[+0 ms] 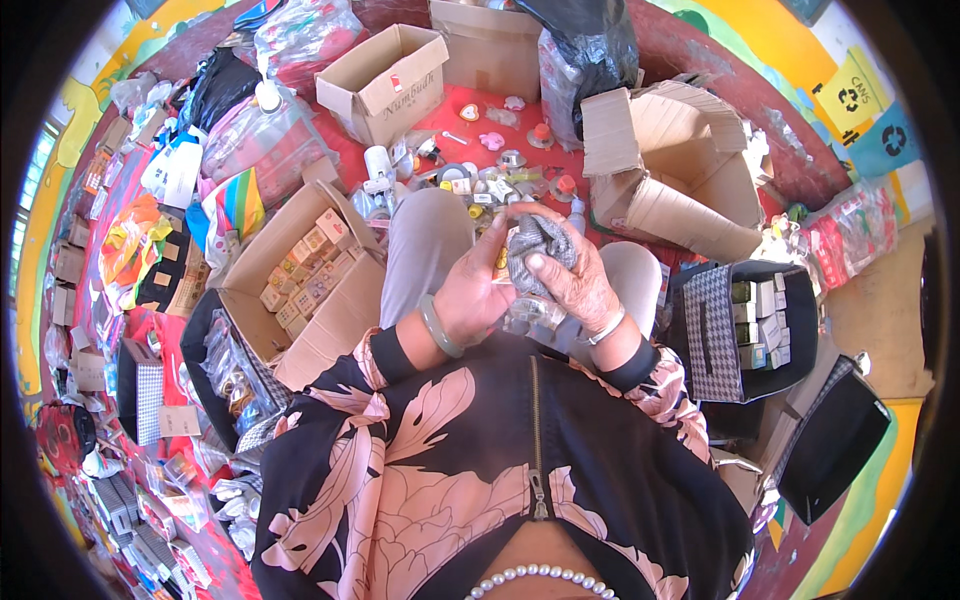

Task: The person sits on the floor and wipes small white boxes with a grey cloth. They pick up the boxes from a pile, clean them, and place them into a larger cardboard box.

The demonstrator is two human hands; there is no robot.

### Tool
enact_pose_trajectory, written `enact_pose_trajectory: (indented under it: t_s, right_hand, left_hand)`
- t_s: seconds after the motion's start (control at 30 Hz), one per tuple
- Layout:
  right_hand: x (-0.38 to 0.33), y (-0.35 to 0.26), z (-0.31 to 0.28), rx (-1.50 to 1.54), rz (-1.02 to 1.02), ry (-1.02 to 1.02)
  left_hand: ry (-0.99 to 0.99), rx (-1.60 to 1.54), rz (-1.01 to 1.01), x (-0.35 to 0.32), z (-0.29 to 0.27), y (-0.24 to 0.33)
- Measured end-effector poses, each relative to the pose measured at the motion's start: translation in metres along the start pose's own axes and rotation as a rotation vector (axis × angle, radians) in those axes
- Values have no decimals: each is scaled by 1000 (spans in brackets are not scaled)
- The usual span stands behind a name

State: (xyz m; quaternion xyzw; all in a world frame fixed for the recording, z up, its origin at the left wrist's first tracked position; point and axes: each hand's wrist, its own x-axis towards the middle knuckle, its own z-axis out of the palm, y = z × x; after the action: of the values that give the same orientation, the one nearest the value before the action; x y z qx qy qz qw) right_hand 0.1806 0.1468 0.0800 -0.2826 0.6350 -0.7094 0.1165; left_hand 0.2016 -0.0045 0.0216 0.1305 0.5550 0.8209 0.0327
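My right hand (585, 290) grips a bunched grey cloth (538, 250) above my lap, its thumb pressed on the front. My left hand (468, 298) curls up against the other side, with its fingertips reaching behind the cloth. A small yellowish item (502, 264) shows between the left palm and the cloth; its kind is not clear. Below the hands are some clear plastic pieces (533, 318), partly covered. Just beyond my knees lies a pile of small bottles and jars (485, 185) on the red floor covering (455, 120).
On the left stands an open cardboard box (262, 245) of small cartons. A houndstooth-patterned bin (712, 335) with small boxes sits at the right. Farther off are a large open carton (690, 210), a smaller carton (385, 85) and a black plastic bag (590, 55).
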Motion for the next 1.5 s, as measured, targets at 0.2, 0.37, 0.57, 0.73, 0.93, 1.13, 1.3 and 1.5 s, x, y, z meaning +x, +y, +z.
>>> enact_pose_trajectory:
  t_s: [0.2, 0.37, 0.57, 0.73, 0.93, 1.13, 1.3, 1.5]
  right_hand:
    - [4, 19, -1, 96, 49, 391]
    - [10, 50, -34, 615, 240, 512]
    - [-2, 29, -35, 583, 53, 502]
    - [-1, 16, 1, -964, -436, 104]
    - [-2, 15, -6, -271, -101, 466]
    - [9, 41, -38, 571, 222, 657]
    - [-7, 27, -37, 256, -103, 390]
    - [-7, 26, -1, -729, -260, 287]
  left_hand:
    - [-91, -563, -345, -4, 8, 13]
    - [-70, -847, -340, 4, -5, -4]
    - [193, -1066, -324, 13, -13, 0]
    - [61, -723, -152, 0, 14, 2]
    - [-156, -719, -560, 7, -7, -2]
    - [-255, -824, -564, 3, -6, -5]
    - [151, -1037, -497, 17, -9, -14]
    - [-87, -1107, -417, 10, 0, -11]
